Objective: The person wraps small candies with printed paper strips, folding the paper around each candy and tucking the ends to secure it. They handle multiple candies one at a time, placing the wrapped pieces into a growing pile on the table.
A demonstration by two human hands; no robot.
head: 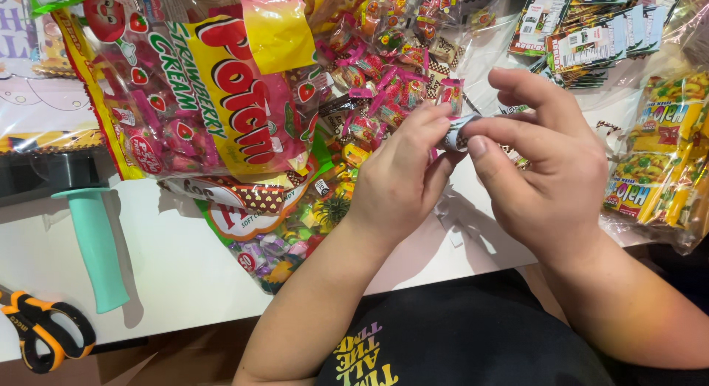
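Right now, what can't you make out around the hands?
Head view only:
- Small wrapped piece: mostly hidden by the fingers of the left hand and right hand; its kind is unclear.
- Orange-handled scissors: blades cut off by the left edge.
- Teal handle: its top is hidden in shadow.

Two hands [480,172] pinching small wrapped sweet [456,133], candy bags [221,90] behind

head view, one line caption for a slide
Both hands pinch a small wrapper above a white table strewn with candy bags.
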